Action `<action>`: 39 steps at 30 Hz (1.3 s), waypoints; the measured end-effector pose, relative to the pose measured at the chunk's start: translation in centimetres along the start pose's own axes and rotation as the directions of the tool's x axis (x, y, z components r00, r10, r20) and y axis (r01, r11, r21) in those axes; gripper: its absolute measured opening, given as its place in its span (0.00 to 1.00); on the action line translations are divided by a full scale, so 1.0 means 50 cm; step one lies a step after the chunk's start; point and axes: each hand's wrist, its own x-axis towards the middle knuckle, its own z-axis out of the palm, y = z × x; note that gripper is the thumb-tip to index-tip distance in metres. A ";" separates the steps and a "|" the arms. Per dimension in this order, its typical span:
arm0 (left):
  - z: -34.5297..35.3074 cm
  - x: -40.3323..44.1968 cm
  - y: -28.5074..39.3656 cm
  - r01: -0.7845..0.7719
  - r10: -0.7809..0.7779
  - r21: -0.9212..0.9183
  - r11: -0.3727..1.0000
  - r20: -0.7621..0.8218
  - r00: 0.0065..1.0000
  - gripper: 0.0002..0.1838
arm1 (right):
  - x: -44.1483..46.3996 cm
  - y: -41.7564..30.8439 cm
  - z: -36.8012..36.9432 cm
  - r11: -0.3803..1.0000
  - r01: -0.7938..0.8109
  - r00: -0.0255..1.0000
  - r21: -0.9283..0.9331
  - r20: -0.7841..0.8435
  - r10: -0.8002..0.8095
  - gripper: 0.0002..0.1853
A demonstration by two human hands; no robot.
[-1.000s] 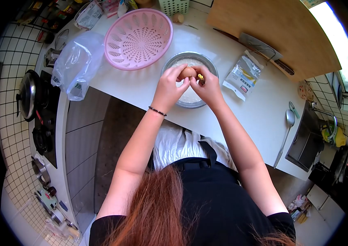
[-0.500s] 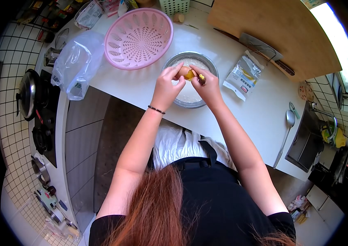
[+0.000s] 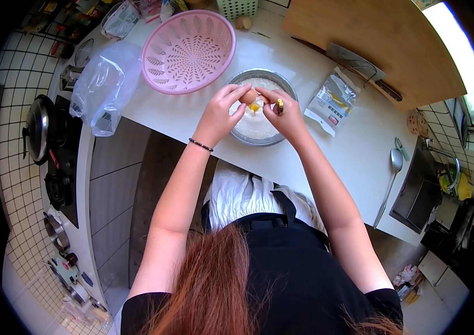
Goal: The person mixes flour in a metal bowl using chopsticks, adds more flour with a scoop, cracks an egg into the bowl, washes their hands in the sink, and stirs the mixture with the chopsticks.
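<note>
The bowl [image 3: 259, 142] sits near the front edge of the surface [image 3: 337, 162], the colander [image 3: 189, 53] behind it to the left, the packet [image 3: 331, 103] to its right. Left of the colander, the bag [image 3: 106, 89] lies by the inner corner. The basket [image 3: 237, 8] is at the back edge; right of it stands the board [image 3: 382, 44]. Near the right end, the spoon [image 3: 391, 178] lies beside the sink [image 3: 415, 206]
</note>
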 end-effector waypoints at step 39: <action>0.048 -0.053 -0.034 0.463 -0.478 -0.578 0.672 0.138 0.867 0.22 | -0.014 0.009 0.011 0.999 0.050 0.998 -0.017 0.028 -0.049 0.21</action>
